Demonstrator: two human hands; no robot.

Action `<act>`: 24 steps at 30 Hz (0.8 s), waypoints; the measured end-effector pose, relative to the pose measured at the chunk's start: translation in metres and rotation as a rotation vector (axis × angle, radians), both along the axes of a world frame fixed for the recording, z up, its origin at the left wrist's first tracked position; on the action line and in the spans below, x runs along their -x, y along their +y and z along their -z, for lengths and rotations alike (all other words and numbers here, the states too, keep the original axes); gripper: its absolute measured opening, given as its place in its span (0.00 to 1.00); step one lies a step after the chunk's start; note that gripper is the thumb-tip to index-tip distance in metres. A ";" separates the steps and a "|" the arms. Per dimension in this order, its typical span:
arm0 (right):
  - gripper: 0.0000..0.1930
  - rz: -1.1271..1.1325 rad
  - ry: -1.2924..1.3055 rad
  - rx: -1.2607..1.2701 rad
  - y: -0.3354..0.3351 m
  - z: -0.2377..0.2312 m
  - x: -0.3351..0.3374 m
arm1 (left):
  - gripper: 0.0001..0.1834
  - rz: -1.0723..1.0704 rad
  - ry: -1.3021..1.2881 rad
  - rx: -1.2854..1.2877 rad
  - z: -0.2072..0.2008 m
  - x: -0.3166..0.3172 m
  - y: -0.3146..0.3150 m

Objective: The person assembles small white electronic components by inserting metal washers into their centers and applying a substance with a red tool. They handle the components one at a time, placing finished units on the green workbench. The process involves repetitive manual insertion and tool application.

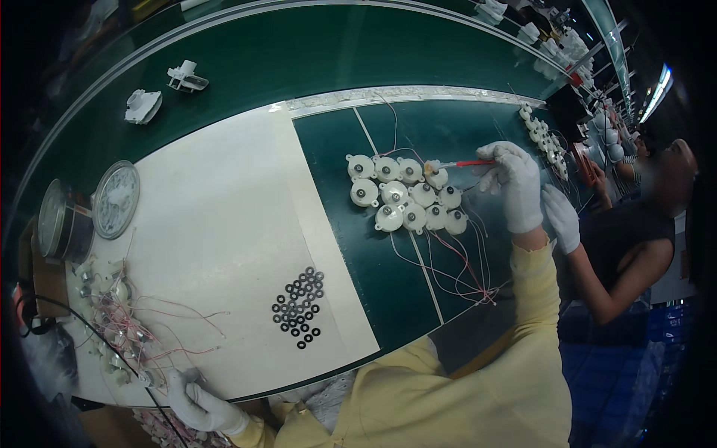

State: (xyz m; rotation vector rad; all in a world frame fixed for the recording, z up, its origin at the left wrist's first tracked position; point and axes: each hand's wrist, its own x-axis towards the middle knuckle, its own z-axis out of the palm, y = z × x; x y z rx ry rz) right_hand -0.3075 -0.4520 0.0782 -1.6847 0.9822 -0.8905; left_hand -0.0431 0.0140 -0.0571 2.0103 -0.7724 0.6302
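My gloved right hand [517, 179] is closed around a small brush [472, 163] with a red handle. Its yellowish tip is at one of the round white motors [388, 218], at the far right of their group; whether it touches cannot be made out. Several of these motors stand close together on the green surface, each with a dark shaft in the middle and thin wires trailing toward me. At the lower left, my gloved left hand [200, 407] rests by the table's front edge, fingers loosely bent and apart. Beside it lies a heap of wired motors [112, 328].
Small black rings [299, 302] lie on the white sheet [216, 224]. An open tin [63, 220] and a round lid [117, 200] stand at the left. White plastic parts [143, 107] sit farther back. A co-worker's gloved hand [560, 216] is close to my right arm.
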 end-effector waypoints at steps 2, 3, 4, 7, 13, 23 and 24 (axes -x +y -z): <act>0.16 0.031 -0.009 0.011 -0.001 -0.002 0.008 | 0.18 0.005 0.009 0.006 0.000 0.000 0.000; 0.16 0.036 -0.015 0.011 -0.003 -0.002 0.012 | 0.18 0.002 0.018 0.008 -0.001 0.000 0.000; 0.17 0.040 -0.021 0.011 -0.004 -0.002 0.015 | 0.18 -0.002 0.027 0.009 -0.001 0.000 0.000; 0.17 0.053 -0.023 -0.003 -0.004 0.001 0.020 | 0.18 -0.031 0.027 0.007 -0.002 0.002 -0.003; 0.17 0.039 -0.013 -0.030 -0.005 0.008 0.017 | 0.18 -0.007 0.016 0.007 0.000 -0.002 -0.001; 0.17 0.028 0.000 -0.060 -0.006 0.011 0.016 | 0.17 -0.018 0.030 0.067 0.001 -0.001 -0.004; 0.17 0.026 -0.001 -0.062 -0.006 0.012 0.016 | 0.17 -0.033 0.018 0.056 -0.002 0.000 -0.006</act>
